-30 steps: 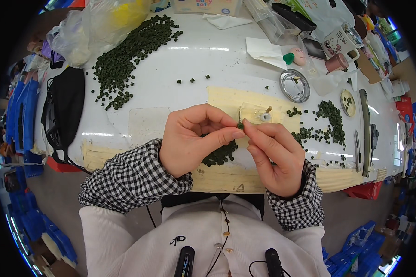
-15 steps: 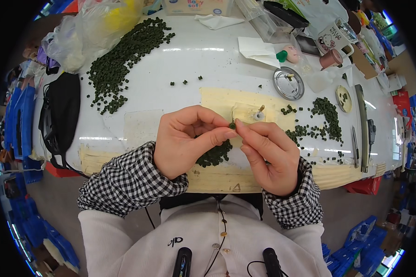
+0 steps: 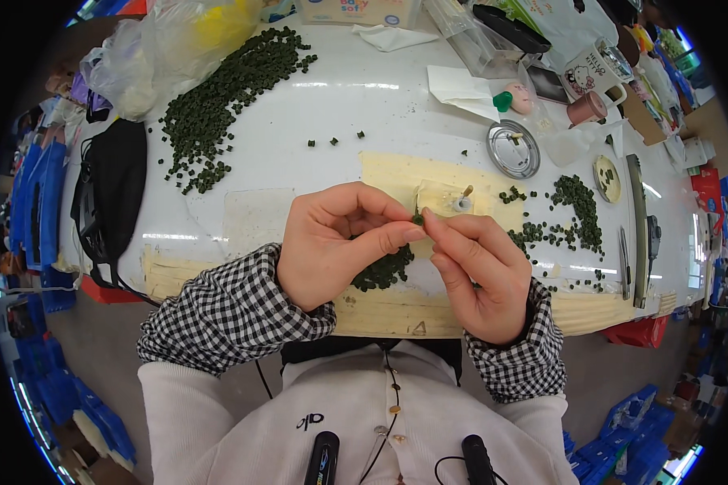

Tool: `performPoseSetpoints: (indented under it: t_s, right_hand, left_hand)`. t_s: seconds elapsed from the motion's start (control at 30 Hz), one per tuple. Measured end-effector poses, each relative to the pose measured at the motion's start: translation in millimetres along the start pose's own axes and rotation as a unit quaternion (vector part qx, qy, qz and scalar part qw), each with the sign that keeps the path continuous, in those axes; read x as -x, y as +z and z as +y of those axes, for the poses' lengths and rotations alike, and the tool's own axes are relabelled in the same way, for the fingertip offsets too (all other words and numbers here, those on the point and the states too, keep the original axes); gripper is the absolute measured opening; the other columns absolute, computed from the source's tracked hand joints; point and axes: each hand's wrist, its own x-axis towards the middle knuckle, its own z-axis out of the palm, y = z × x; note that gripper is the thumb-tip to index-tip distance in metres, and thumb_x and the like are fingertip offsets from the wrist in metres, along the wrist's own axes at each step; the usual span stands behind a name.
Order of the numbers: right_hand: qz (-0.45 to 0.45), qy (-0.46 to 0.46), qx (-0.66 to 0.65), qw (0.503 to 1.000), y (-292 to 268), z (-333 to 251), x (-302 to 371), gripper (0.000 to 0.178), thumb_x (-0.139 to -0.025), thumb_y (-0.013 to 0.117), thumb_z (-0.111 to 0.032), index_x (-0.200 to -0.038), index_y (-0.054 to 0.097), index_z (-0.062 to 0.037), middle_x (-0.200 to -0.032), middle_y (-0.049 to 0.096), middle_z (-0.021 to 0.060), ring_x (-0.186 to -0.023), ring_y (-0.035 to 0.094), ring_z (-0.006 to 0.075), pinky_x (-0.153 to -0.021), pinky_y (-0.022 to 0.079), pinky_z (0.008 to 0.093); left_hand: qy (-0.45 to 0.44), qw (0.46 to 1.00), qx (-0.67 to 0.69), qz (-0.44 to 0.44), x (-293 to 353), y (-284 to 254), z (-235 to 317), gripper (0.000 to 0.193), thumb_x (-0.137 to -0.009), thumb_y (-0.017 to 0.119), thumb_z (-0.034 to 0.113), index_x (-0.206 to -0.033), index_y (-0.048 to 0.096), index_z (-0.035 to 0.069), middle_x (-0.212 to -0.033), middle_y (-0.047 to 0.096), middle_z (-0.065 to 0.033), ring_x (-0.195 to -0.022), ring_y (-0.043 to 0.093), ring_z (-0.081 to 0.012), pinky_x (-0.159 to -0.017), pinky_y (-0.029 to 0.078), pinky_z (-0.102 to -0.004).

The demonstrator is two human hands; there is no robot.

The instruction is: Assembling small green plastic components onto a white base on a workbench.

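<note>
Left of the upright brown peg [image 3: 467,192], and nearer the body, the left hand [image 3: 325,246] and right hand [image 3: 485,279] pinch one small green piece [image 3: 418,219], its long axis apparently hidden; the right is nearer the peg.

Holds left hand [image 3: 323,250] and right hand [image 3: 487,275] close together before the torso [image 3: 348,404], with fingertips [image 3: 411,234] nearly meeting. Pinches with left thumb [image 3: 384,242] and forefinger [image 3: 368,196], curling the rest. Bends right fingers [image 3: 465,242] inward. Angles both forearms [image 3: 234,315] toward each other from below.
</note>
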Motion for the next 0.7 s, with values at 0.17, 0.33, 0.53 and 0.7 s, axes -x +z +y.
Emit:
performPoseSetpoints:
  t_s: [0.17,0.33,0.53,0.7]
  right_hand:
    - [-0.001,0.001,0.005,1.000,0.5,-0.2,-0.2,0.041,-0.077,0.068,0.004,-0.117,0.063,0.0008,-0.095,0.061,0.0122,-0.077,0.062,0.0228,-0.067,0.052,0.0294]
    - [-0.004,-0.001,0.007,1.000,0.5,-0.8,-0.5,0.042,-0.078,0.067,0.005,-0.119,0.062,0.0001,-0.095,0.061,0.0119,-0.076,0.061,0.0217,-0.066,0.051,0.0283]
    - [-0.002,-0.003,0.008,1.000,0.4,-1.6,-0.7,0.043,-0.078,0.067,0.006,-0.120,0.062,-0.0003,-0.096,0.061,0.0118,-0.076,0.061,0.0212,-0.066,0.051,0.0280]
    - [0.000,-0.004,0.008,1.000,0.6,-1.1,-0.7,0.043,-0.078,0.067,0.006,-0.120,0.062,-0.0008,-0.096,0.061,0.0117,-0.076,0.061,0.0212,-0.065,0.051,0.0279]
  left_hand:
    - [0.002,1.000,0.006,0.002,0.4,0.2,-0.2,0.013,-0.084,0.068,-0.003,-0.095,0.062,-0.004,-0.088,0.068,-0.0098,-0.078,0.066,-0.0117,-0.071,0.055,-0.0229]
    - [0.000,1.000,0.018,0.001,0.6,0.2,-0.9,0.013,-0.084,0.068,-0.003,-0.095,0.062,-0.004,-0.087,0.068,-0.0099,-0.077,0.065,-0.0116,-0.071,0.054,-0.0231]
    - [-0.008,1.000,0.020,-0.001,0.7,0.1,0.4,0.013,-0.084,0.068,-0.002,-0.095,0.062,-0.004,-0.086,0.068,-0.0100,-0.077,0.065,-0.0117,-0.071,0.054,-0.0231]
    - [-0.007,1.000,0.017,-0.004,0.4,0.0,0.5,0.013,-0.084,0.068,-0.001,-0.095,0.062,-0.004,-0.086,0.068,-0.0102,-0.077,0.065,-0.0115,-0.071,0.054,-0.0229]
